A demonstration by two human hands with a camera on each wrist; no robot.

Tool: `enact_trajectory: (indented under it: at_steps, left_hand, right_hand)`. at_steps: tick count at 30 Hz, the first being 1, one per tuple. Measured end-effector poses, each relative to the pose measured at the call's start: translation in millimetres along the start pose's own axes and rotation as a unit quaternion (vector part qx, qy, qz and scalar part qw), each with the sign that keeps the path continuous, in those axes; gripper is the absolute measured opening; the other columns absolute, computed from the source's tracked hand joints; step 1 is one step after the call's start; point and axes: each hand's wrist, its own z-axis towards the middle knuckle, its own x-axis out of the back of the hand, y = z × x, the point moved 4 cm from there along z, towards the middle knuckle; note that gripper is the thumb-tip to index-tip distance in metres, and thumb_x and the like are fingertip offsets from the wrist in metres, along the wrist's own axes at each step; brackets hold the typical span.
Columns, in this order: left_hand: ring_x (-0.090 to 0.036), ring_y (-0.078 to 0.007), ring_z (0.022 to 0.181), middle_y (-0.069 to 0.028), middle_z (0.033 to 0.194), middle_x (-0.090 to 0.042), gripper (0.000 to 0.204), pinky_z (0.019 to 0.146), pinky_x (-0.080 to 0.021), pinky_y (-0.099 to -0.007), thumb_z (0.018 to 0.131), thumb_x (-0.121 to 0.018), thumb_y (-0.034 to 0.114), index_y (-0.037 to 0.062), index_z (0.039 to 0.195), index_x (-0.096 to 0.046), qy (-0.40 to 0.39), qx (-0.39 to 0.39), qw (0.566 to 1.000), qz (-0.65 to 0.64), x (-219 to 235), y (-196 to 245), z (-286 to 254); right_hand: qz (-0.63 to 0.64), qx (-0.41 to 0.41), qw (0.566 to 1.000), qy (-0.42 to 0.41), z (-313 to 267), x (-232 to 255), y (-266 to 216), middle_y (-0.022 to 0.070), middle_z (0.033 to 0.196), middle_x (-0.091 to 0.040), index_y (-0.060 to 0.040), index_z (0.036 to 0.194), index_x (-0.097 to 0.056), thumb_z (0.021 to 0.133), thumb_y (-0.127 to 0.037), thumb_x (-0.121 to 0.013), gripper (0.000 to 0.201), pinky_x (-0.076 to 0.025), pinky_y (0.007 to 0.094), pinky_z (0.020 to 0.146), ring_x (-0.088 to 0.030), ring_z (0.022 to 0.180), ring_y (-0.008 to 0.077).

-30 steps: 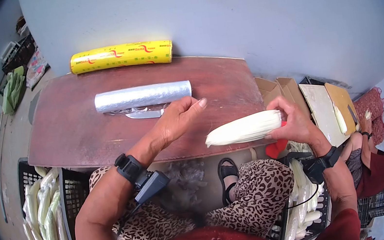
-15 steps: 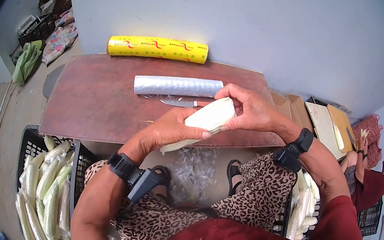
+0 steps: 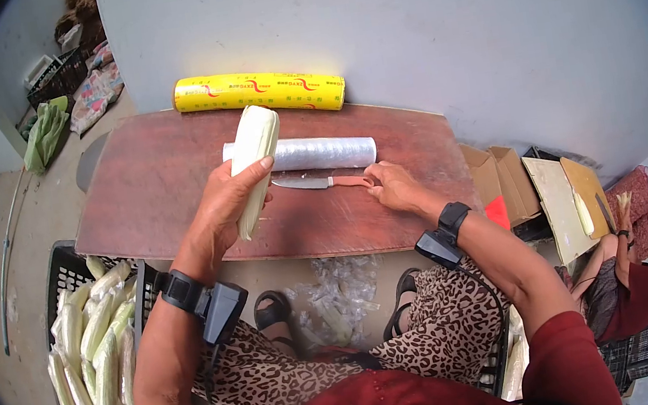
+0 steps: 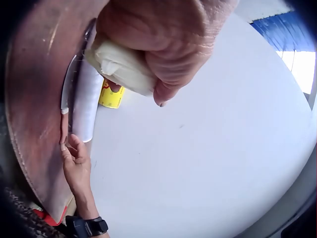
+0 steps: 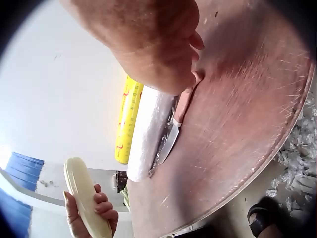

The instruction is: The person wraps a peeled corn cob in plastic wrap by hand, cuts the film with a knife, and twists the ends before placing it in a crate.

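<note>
My left hand (image 3: pixel 223 203) grips an ear of corn (image 3: pixel 256 141) in its pale husk, raised and tilted upright over the table (image 3: pixel 148 186). In the right wrist view my left fingers wrap round the corn (image 5: pixel 85 196). My right hand (image 3: pixel 403 190) pinches the end of the orange handle of a knife (image 3: pixel 350 180). The knife's blade points left, just in front of a clear roll of plastic film (image 3: pixel 325 152). Thumb and fingers meet at the handle end in the left wrist view, where the right hand (image 4: pixel 78 166) shows plainly.
A yellow wrapped roll (image 3: pixel 259 91) lies at the table's back edge by the wall. Black crates with wrapped corn (image 3: pixel 91 343) stand at both sides of my legs. Plastic scraps (image 3: pixel 337 296) litter the floor. At right are cardboard boxes (image 3: pixel 507 181) and another seated person (image 3: pixel 634 283).
The corn was in my right hand, then between both hands; now the left hand alone holds it, raised upright. My right hand has let go of it and moved to the knife handle.
</note>
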Motion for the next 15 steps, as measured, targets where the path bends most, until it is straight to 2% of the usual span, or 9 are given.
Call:
enact_trajectory:
  at_steps: [4,7,10,13,15]
  left_hand:
    - [-0.060,-0.0137,0.072,-0.0061,0.088,-0.062,0.047,0.063,-0.051,-0.0284,0.088,-0.073,0.039,0.0032,0.113,-0.058,0.037,0.010,0.999,0.025,-1.9,0.1,8.6]
    - [-0.060,-0.0138,0.072,-0.0056,0.088,-0.062,0.046,0.062,-0.051,-0.0286,0.088,-0.073,0.040,0.0034,0.113,-0.059,0.059,0.006,0.997,0.041,-2.4,3.2,11.1]
    - [-0.060,-0.0137,0.071,-0.0050,0.087,-0.061,0.046,0.062,-0.050,-0.0283,0.088,-0.072,0.040,0.0036,0.114,-0.059,0.072,0.004,0.996,0.054,1.6,2.4,12.9]
    - [-0.060,-0.0138,0.071,-0.0045,0.086,-0.061,0.046,0.061,-0.050,-0.0282,0.089,-0.072,0.039,0.0037,0.114,-0.059,0.084,0.007,0.994,0.063,6.1,0.7,12.0]
    - [-0.060,-0.0139,0.070,-0.0043,0.085,-0.061,0.046,0.061,-0.049,-0.0282,0.089,-0.072,0.039,0.0036,0.114,-0.059,0.088,0.009,0.994,0.068,8.1,-0.2,10.5]
  right_hand:
    - [-0.079,0.052,0.995,0.027,5.6,-13.8,-4.0,0.0174,0.110,-0.059,-0.0059,0.112,-0.059,0.088,-0.017,-0.068,0.028,-0.048,0.0501,0.088,-0.059,0.103,0.0386]
    - [-0.110,0.060,0.992,0.009,12.0,-16.7,-3.8,0.0185,0.108,-0.058,-0.0061,0.104,-0.059,0.088,-0.017,-0.066,0.021,-0.048,0.0503,0.086,-0.059,0.101,0.0395]
    - [-0.114,0.089,0.989,-0.003,13.1,-14.9,-2.5,0.0187,0.100,-0.056,-0.0067,0.104,-0.057,0.091,-0.015,-0.061,0.017,-0.047,0.0492,0.084,-0.057,0.097,0.0402]
    - [-0.163,0.107,0.981,-0.001,9.2,-15.4,-1.9,0.0180,0.097,-0.057,-0.0081,0.101,-0.057,0.093,-0.015,-0.054,0.011,-0.048,0.0487,0.082,-0.058,0.096,0.0383]
    - [-0.185,0.111,0.976,-0.014,1.8,-15.5,-2.4,0.0178,0.100,-0.058,-0.0080,0.101,-0.059,0.093,-0.012,-0.051,0.011,-0.048,0.0480,0.085,-0.059,0.098,0.0368]
